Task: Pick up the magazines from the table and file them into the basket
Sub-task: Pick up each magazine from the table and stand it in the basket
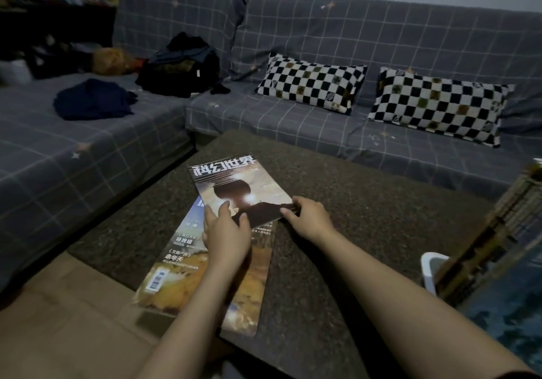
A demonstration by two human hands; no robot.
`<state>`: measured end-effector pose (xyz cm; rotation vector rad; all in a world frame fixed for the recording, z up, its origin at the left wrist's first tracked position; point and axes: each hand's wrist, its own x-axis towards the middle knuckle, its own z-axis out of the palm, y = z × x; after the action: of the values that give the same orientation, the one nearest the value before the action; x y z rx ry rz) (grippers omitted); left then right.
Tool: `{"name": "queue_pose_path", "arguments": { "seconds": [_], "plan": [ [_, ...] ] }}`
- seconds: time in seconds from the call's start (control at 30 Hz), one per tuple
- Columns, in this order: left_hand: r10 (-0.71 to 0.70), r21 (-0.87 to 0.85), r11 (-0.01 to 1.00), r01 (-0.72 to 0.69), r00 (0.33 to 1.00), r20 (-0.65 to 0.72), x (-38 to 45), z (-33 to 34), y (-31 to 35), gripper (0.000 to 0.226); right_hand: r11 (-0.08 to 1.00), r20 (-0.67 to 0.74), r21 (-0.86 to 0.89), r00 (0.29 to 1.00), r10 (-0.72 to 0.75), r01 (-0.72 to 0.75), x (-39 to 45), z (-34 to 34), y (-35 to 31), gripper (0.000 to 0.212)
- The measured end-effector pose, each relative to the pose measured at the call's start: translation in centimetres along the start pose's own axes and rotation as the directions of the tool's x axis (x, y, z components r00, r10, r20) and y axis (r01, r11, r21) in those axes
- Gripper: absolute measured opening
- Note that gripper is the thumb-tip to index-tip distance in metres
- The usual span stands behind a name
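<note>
Two magazines lie overlapped on the dark speckled table (366, 211). The upper magazine (237, 185) has a dark round shape on a pale cover and large white characters along its far edge. My left hand (225, 235) holds its near left corner, thumb on top. My right hand (308, 217) pinches its near right corner. Under it lies the lower magazine (173, 270), yellow and blue with a barcode, its near end hanging over the table's edge. A woven basket (495, 238) holding upright magazines stands at the right edge of the view.
A grey checked corner sofa (293, 120) wraps round the table's far and left sides. Two black-and-white chequered cushions (313, 82) lie on it, with dark clothes and a bag (179, 67) in the corner. A white object (431, 267) stands by the basket. Wooden floor (58, 320) shows at lower left.
</note>
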<state>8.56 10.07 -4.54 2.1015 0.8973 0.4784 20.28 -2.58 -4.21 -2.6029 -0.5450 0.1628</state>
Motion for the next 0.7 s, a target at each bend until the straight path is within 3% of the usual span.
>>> {"name": "queue_pose_path", "arguments": {
  "seconds": [0.2,0.27,0.4,0.57,0.7],
  "plan": [
    [-0.176,-0.273,0.951,0.146,0.981,-0.087,2.3,-0.7,-0.9,0.043,0.997,-0.044,0.06,0.997,0.06,-0.057,0.5,0.4,-0.1,0.048],
    [-0.201,-0.344,0.922,0.176,0.979,-0.04,2.2,-1.4,-1.2,0.02,0.99,-0.044,0.063,0.99,0.132,-0.129,-0.1,0.1,-0.1,0.053],
    [-0.234,-0.351,0.902,0.251,0.968,0.09,0.6,-2.6,-1.0,0.017,0.945,0.048,0.157,0.958,0.282,-0.286,-2.2,-0.8,0.0,0.043],
    [-0.152,-0.44,0.879,0.183,0.983,0.104,-4.3,-4.6,-0.9,0.021,0.836,0.173,0.326,0.897,0.406,-0.441,-6.5,-2.7,-1.3,0.036],
    [-0.057,-0.536,0.841,0.073,0.997,0.047,-8.2,-7.8,-0.2,0.021,0.73,0.231,0.544,0.91,0.343,-0.414,-10.8,-5.2,-1.9,0.022]
  ]
}}
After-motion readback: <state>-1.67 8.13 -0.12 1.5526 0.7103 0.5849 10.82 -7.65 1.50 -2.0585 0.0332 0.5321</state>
